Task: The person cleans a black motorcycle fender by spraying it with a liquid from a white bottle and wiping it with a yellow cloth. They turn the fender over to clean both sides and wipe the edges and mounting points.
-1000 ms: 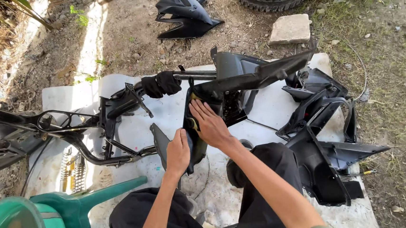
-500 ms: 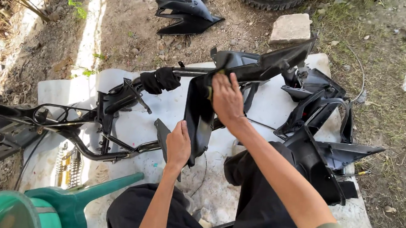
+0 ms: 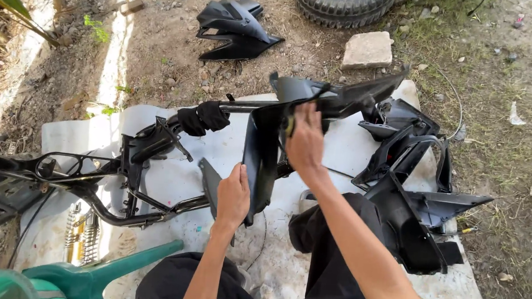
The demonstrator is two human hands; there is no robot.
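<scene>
Open sheet point(image 3: 169, 189) is left between the black frame point(image 3: 89, 174) and the person's knees, and a hand could be passed there from the near side. The way to the left is barred by the frame tubes and by the green plastic chair point(image 3: 82, 277) at the near left. The middle is taken up by the upright black panel point(image 3: 259, 155), gripped at its lower edge by the left hand point(image 3: 233, 197) and at its top by the right hand point(image 3: 305, 143). To the right, passage is blocked by a heap of black fairing pieces point(image 3: 412, 203). On the far side, bare dirt is left open between the loose fairing point(image 3: 234, 28), the stone block point(image 3: 366, 49) and the tyre point(image 3: 342, 2).
</scene>
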